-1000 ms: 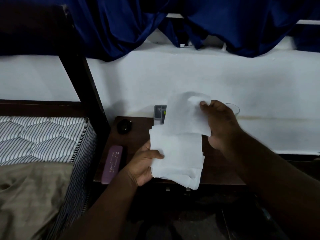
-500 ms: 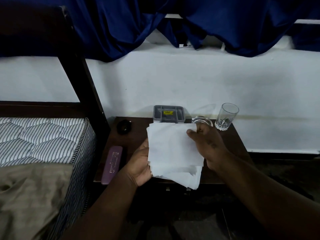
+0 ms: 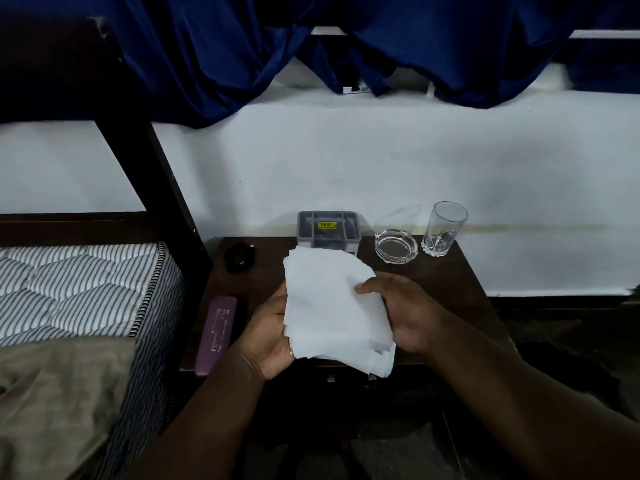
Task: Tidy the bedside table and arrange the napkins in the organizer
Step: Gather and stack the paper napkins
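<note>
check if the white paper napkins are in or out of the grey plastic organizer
Out: the left hand and right hand hold the white paper napkins in front of the grey plastic organizer.

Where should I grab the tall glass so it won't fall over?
I'd wrap fingers round the middle of the glass, coming from the front-right. It stands upright with smooth sides above a thick cut base, the ashtray sits close on its left, and the wall is right behind.

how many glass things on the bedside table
2: an ashtray right of the organizer, and a tumbler right of that, at the table's back corner. The napkins could hide more.
</note>
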{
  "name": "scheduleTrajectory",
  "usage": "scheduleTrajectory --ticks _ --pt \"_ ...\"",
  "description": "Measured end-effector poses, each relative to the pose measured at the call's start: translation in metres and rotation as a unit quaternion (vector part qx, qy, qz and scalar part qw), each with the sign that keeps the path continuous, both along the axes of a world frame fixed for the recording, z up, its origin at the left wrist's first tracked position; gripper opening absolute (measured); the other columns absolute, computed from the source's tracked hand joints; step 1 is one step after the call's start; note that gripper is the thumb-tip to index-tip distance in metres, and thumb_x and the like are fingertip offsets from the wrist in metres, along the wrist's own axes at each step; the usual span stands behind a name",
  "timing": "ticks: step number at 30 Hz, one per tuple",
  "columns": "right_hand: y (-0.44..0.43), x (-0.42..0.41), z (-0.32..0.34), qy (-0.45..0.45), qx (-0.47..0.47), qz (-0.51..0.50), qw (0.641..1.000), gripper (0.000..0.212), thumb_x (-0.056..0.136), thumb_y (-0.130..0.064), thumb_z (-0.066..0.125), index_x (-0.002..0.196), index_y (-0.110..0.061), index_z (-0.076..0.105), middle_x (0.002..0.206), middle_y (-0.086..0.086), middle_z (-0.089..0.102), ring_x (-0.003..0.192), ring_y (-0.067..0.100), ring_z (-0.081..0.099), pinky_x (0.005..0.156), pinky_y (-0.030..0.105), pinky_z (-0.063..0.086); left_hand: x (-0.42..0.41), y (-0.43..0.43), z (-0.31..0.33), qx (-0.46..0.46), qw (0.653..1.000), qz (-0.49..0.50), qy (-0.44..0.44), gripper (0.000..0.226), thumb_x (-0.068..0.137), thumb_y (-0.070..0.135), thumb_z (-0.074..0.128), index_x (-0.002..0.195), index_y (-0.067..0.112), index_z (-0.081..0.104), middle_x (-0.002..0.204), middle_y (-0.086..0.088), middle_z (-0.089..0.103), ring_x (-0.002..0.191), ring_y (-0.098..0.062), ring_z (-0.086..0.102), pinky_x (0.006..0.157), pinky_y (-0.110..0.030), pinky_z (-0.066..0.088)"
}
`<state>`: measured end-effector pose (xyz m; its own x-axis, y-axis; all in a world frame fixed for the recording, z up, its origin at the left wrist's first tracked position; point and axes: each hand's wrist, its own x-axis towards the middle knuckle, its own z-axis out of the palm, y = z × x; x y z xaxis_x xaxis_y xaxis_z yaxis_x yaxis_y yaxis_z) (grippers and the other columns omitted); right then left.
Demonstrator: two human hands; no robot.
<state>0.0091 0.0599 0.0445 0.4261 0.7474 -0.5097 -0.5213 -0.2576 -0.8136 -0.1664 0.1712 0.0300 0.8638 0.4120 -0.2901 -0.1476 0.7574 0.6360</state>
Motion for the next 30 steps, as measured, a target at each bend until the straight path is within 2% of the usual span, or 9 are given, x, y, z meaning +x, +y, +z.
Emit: scheduleTrajectory --ticks 2,5,9,11,14,16,20,25,30 --pt "0.003 0.001 -0.004 -0.036 0.016 -0.030 0.999 0.049 0.070 0.005 0.072 0.119 0.005 0.064 0.121 0.030 0.068 0.100 0.045 0.069 0.094 0.065 0.051 0.000 0.004 -0.001 -0.033 0.999 0.012 0.019 0.042 0.096 0.037 0.047 0.118 0.011 0.072 0.103 -0.012 0.077 0.088 -0.028 0.076 0.072 -0.036 0.061" --pt "0.004 -0.003 -0.004 -0.125 0.012 -0.072 0.989 0.066 0.060 0.005 0.080 0.122 -0.009 0.061 0.112 0.020 0.073 0.101 0.042 0.071 0.086 0.063 0.057 0.000 0.007 -0.005 -0.021 0.999 0.020 0.045 0.052 0.100 0.050 0.043 0.124 0.015 0.074 0.122 -0.014 0.074 0.107 -0.031 0.073 0.085 -0.042 0.059" --pt "0.002 -0.005 -0.007 -0.189 0.012 -0.054 0.980 0.072 0.071 0.011 0.078 0.130 -0.018 0.048 0.112 0.009 0.069 0.102 0.026 0.069 0.088 0.048 0.058 0.004 0.004 -0.021 0.089 0.986 0.028 0.139 0.039 0.092 0.005 0.066 0.131 0.006 0.064 0.126 -0.020 0.071 0.112 -0.037 0.071 0.088 -0.051 0.061" --pt "0.003 0.004 -0.008 -0.157 0.029 -0.081 0.984 0.065 0.077 0.005 0.077 0.130 -0.019 0.050 0.113 0.013 0.070 0.099 0.027 0.069 0.089 0.048 0.056 0.004 0.004 -0.027 0.098 0.981 0.046 0.163 0.039 0.088 -0.009 0.064 0.126 0.004 0.065 0.122 -0.022 0.072 0.103 -0.038 0.072 0.080 -0.051 0.063" --pt "0.003 0.029 -0.015 -0.129 -0.004 -0.197 0.972 0.038 0.088 -0.002 0.066 0.122 -0.012 0.055 0.097 0.015 0.071 0.075 0.024 0.066 0.066 0.035 0.056 0.002 0.012 -0.031 0.083 0.978 0.088 0.169 0.040 0.086 -0.014 0.062 0.122 0.003 0.066 0.120 -0.023 0.073 0.099 -0.038 0.072 0.074 -0.046 0.064" --pt "-0.002 0.049 -0.031 -0.192 -0.076 -0.247 0.947 0.029 0.090 -0.003 0.061 0.118 -0.008 0.059 0.090 0.012 0.068 0.064 0.019 0.061 0.054 0.029 0.051 -0.001 0.020 -0.034 0.078 0.975 0.117 0.172 0.042 0.086 -0.014 0.063 0.124 0.003 0.065 0.120 -0.021 0.073 0.103 -0.038 0.071 0.073 -0.043 0.065" --pt "-0.012 0.071 -0.067 -0.494 -0.266 -0.008 0.828 0.023 0.084 -0.022 0.071 0.106 -0.015 0.072 0.107 0.006 0.073 0.098 0.025 0.069 0.083 0.029 0.053 -0.010 0.038 -0.037 0.068 0.971 0.154 0.169 0.050 0.087 -0.010 0.065 0.134 0.004 0.060 0.126 -0.019 0.071 0.118 -0.041 0.065 0.078 -0.040 0.064" --pt "-0.012 0.062 -0.081 -0.568 -0.259 0.099 0.775 0.057 0.075 -0.046 0.081 0.121 -0.016 0.066 0.119 0.007 0.065 0.114 0.028 0.061 0.095 0.033 0.047 -0.013 0.049 -0.039 0.061 0.969 0.180 0.154 0.054 0.086 -0.010 0.065 0.138 0.005 0.059 0.130 -0.019 0.069 0.115 -0.038 0.067 0.070 -0.037 0.064" --pt "-0.004 0.049 -0.077 -0.573 -0.282 0.118 0.761 0.062 0.070 -0.051 0.084 0.120 -0.021 0.063 0.126 0.006 0.054 0.120 0.029 0.052 0.101 0.041 0.047 -0.014 0.056 -0.040 0.074 0.963 0.195 0.169 0.051 0.087 -0.009 0.066 0.135 0.005 0.061 0.127 -0.018 0.071 0.107 -0.033 0.070 0.073 -0.039 0.065"
